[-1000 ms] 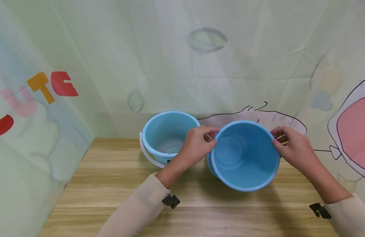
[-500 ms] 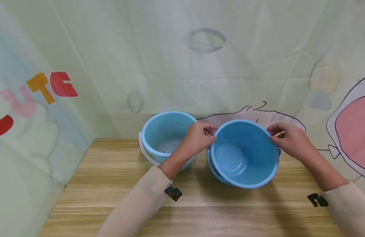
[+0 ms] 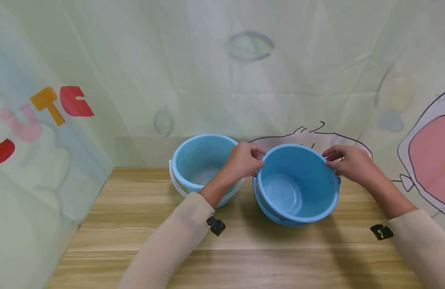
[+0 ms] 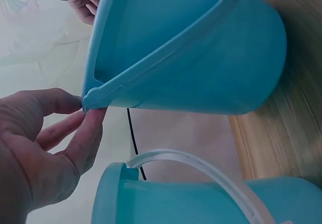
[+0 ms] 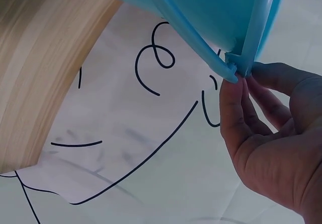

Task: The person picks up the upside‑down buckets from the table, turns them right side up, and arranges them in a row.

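Between my two hands is a blue bucket [image 3: 298, 176], its mouth tilted toward the head camera and its inside bare. My left hand [image 3: 242, 160] pinches the left side of its rim, thumb and fingertips at the handle joint in the left wrist view. On the far side, my right hand [image 3: 350, 162] pinches the rim at the other handle joint. The bucket's blue handle [image 4: 166, 53] hangs down along its front. A second, lighter blue bucket [image 3: 188, 160] stands upright to the left, partly behind my left wrist, with its white handle [image 4: 196, 161] lowered.
The buckets are over a wood-grain table [image 3: 135, 224] that runs up to a printed curtain [image 3: 193, 72] at the back. Another stretch of curtain with coloured letters closes off the left side. Small black devices sit on both sleeves.
Both hands have shifted slightly up and back with the rim. The held bucket has tipped more upright, and its handle shows more below the rim. The lighter bucket stays put.
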`<action>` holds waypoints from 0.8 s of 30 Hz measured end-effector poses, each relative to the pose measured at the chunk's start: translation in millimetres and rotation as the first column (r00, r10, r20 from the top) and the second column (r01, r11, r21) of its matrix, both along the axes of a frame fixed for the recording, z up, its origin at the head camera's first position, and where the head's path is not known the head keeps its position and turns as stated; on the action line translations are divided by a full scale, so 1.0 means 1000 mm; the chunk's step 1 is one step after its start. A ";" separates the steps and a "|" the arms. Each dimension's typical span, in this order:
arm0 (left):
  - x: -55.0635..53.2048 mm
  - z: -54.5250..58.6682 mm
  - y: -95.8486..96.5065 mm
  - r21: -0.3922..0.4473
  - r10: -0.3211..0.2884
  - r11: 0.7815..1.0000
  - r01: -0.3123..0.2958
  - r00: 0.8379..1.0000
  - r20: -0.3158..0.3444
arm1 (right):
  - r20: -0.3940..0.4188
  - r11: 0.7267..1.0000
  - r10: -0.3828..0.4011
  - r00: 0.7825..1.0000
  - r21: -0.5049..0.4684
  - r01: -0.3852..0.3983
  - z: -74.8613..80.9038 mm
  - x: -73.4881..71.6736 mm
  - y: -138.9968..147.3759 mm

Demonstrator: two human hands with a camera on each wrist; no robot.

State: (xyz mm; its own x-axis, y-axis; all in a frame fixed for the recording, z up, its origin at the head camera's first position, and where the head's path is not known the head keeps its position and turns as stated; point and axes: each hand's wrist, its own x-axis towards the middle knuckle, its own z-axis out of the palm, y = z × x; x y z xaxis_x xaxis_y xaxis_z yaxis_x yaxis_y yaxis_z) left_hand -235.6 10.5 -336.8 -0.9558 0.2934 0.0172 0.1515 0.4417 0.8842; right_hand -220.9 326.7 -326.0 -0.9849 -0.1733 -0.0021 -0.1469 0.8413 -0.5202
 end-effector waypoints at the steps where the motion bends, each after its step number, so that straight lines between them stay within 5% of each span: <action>1: -0.001 0.000 0.001 -0.010 0.003 1.000 -0.003 1.000 0.011 | 0.011 1.000 0.001 1.000 0.000 -0.001 0.000 -0.001 0.001; 15: -0.012 -0.003 0.009 -0.102 0.057 0.994 -0.049 0.996 0.073 | 0.134 0.999 0.016 0.991 -0.032 -0.012 -0.005 -0.016 0.000; 24: -0.016 -0.011 0.009 -0.194 0.054 0.979 -0.066 0.996 -0.065 | 0.162 0.999 0.004 0.987 -0.039 0.002 -0.011 -0.021 -0.006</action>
